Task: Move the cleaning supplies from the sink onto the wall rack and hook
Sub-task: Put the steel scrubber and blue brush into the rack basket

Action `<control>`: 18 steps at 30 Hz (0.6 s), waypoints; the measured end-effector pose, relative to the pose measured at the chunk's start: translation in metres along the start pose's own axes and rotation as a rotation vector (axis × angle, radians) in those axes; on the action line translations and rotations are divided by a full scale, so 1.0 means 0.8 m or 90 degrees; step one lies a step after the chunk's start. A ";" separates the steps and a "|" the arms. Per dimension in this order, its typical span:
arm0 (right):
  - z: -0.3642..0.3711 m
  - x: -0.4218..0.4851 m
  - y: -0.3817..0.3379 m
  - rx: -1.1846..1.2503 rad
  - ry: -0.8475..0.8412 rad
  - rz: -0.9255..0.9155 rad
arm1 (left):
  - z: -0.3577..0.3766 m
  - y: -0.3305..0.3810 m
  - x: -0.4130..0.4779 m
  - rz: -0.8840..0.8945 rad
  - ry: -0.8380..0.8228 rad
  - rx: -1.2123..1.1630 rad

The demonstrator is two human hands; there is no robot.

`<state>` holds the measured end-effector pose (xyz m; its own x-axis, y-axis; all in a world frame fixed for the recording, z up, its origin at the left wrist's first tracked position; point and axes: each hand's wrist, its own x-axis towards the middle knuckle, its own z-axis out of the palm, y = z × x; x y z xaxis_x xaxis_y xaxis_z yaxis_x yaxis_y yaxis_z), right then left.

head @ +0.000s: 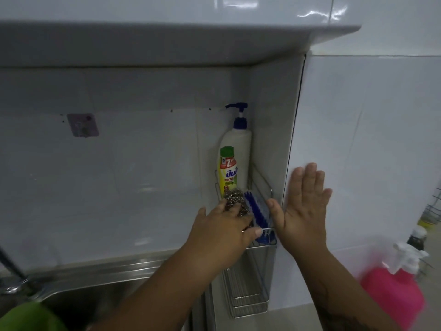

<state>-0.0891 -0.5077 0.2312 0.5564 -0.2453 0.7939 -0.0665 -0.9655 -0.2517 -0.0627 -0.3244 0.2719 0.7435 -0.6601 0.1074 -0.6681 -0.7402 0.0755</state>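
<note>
left hand (220, 231): fingers curled around the steel scourer (235, 201), holding it at the top of the wall rack (248, 278).
right hand (304, 211): flat and spread, fingers apart, palm against the white tile wall (358, 139) just right of the rack; holds nothing.
steel scourer: over the rack's upper tier, touching the blue brush (254, 211) on its right.
blue brush: lies in the upper tier, bristles up, between the two hands.
bottles: white pump bottle (238, 144) upright at the back corner of the rack; yellow dish soap bottle (229, 170) upright in front of it.
wall rack: wire, fixed in the corner; lower tier (245, 302) carries nothing visible.
hook (83, 125): stuck on the back wall, well left of the rack, bare.
sink (90, 280): steel, lower left, below the left forearm.
pink spray bottle (393, 290): lower right, blurred.
</note>
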 end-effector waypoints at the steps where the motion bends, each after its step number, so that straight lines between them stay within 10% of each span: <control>1: 0.000 0.000 0.000 -0.001 0.000 0.001 | 0.001 0.001 0.000 -0.006 -0.018 -0.010; 10: -0.023 -0.002 -0.023 0.043 -0.010 0.029 | -0.024 -0.054 -0.040 -0.001 0.000 -0.248; 18: -0.052 -0.028 -0.160 0.195 -0.044 -0.035 | -0.005 -0.204 -0.160 -0.229 0.030 -0.375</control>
<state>-0.1276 -0.3826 0.2687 0.6083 -0.1766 0.7738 0.2125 -0.9031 -0.3731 -0.0489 -0.1184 0.2496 0.9286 -0.3706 0.0171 -0.2954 -0.7107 0.6384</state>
